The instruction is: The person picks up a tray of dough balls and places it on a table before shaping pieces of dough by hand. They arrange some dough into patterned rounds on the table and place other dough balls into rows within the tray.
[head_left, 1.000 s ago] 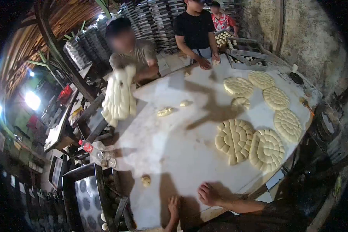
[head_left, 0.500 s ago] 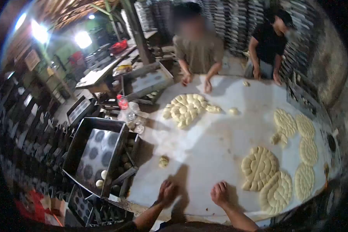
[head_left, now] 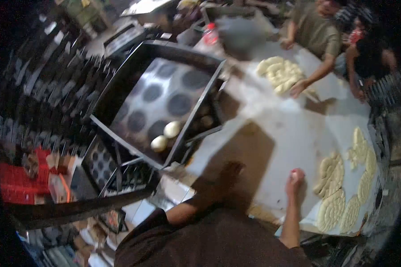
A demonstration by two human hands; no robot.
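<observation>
My left hand (head_left: 229, 174) is low over the near left part of the white table (head_left: 272, 138), in dark shadow; its fingers are too dim and blurred to read. My right hand (head_left: 296, 177) rests on the table further right, its fingers curled in, and what they may hold is hidden. To the right of it lie coiled dough pieces (head_left: 330, 174), cut into segments. Left of my hands, a dark metal tray (head_left: 200, 104) with round marks holds two pale dough balls (head_left: 166, 135) in its near corner.
Across the table a person (head_left: 316, 31) reaches to a dough pile (head_left: 279, 74); another person (head_left: 374, 55) stands at the far right. A red-capped bottle (head_left: 210, 34) stands behind the tray. A red crate (head_left: 18, 183) is at lower left.
The view has swung left and down, so the tray looks larger and nearer. The person across has stretched a hand to the dough pile. The small dough piece near my left hand is out of sight.
</observation>
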